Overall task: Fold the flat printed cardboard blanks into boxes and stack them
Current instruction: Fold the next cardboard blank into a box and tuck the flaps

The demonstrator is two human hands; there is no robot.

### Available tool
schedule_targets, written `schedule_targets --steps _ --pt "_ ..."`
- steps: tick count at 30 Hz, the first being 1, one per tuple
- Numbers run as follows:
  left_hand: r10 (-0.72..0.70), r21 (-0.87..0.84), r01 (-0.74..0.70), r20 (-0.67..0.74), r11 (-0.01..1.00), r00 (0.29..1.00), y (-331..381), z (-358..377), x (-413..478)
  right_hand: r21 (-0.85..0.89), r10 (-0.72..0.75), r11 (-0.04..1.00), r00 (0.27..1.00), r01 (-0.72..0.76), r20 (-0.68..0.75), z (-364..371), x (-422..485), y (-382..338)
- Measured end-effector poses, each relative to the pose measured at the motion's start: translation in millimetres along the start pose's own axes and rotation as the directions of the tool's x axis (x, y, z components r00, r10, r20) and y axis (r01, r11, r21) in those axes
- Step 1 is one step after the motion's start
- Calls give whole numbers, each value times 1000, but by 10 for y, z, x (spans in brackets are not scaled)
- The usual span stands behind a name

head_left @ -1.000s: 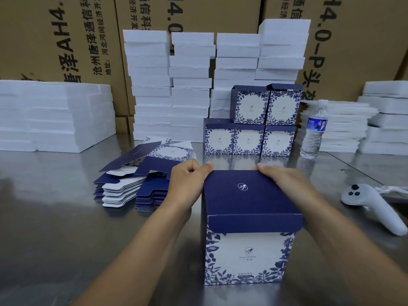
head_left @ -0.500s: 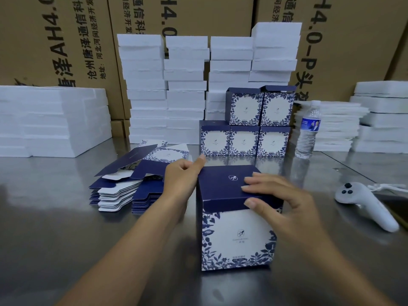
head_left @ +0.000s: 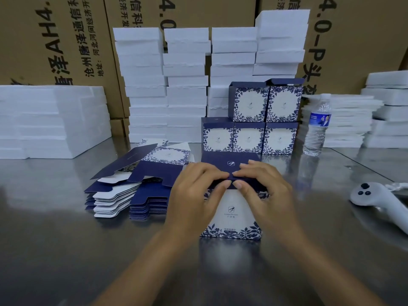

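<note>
**A:** Where is the box (head_left: 231, 215) sitting?

**B:** It is standing upright on the steel tabletop (head_left: 66, 250), right in front of the person. Its white, leaf-printed face is pointing toward the camera, and its dark blue lid (head_left: 229, 162) is lying across the top.

**A:** What are the hands doing?

**B:** Both are meeting at the middle of the lid's front edge. The left hand (head_left: 194, 195) is pinching that edge, with its fingers curling over the top and its thumb pressing from the front. The right hand (head_left: 267, 193) is mirroring it, and the fingertips are nearly touching each other.

**A:** And the flat blanks (head_left: 132, 188)?

**B:** They are lying in two piles just left of the box. The top sheets are sitting askew and partly lifted. I cannot tell whether the left wrist is brushing them.

**A:** Where are the finished boxes (head_left: 249, 127) standing?

**B:** They are stacked behind the box, toward the far side of the tabletop. Three are forming the bottom row and two are sitting on the middle and right ones. The upper right one's lid is gaping slightly.

**A:** Is anything else lying around?

**B:** A water bottle (head_left: 316, 127) is standing just right of that stack. A white controller (head_left: 375, 202) is lying further right, well apart from the box. White foam stacks (head_left: 185, 85) are rising behind everything, and brown cartons (head_left: 55, 40) are lining the back.
</note>
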State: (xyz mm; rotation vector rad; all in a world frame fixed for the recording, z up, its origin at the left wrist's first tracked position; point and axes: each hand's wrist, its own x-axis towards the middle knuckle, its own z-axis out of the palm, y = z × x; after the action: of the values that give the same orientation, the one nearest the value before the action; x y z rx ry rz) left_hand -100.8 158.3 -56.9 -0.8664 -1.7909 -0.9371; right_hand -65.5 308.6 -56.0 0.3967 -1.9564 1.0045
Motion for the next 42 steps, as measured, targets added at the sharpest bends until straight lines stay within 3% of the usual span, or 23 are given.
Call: schedule_targets --steps 4,8,15,19,24,30,37,42 --pt "38 65 -35 -56 997 998 8 51 5 -14 -14 1000 1000 14 -18 19 0 21" --pt "81 132 -74 -49 989 996 36 19 6 -146 -108 984 994 105 -14 7 7 36" --pt "22 88 -19 -28 996 999 27 38 -24 -123 -79 989 997 80 19 -28 14 9" --pt "43 51 -41 -24 998 999 0 26 -32 -292 -189 939 982 181 1 -97 26 20" --pt "20 8 -20 -26 1000 999 -12 9 -34 -187 -144 974 987 128 -77 -90 26 23" --pt "73 94 -68 -47 993 996 -80 -91 -9 -175 -82 983 991 63 -107 -39 -8 18" --pt "-5 45 8 -62 999 998 -58 -102 -17 -74 -32 997 998 28 -60 -70 -54 33" --pt "-84 13 86 -73 996 994 -38 -76 -5 54 73 996 991 -67 -113 -60 -45 25"
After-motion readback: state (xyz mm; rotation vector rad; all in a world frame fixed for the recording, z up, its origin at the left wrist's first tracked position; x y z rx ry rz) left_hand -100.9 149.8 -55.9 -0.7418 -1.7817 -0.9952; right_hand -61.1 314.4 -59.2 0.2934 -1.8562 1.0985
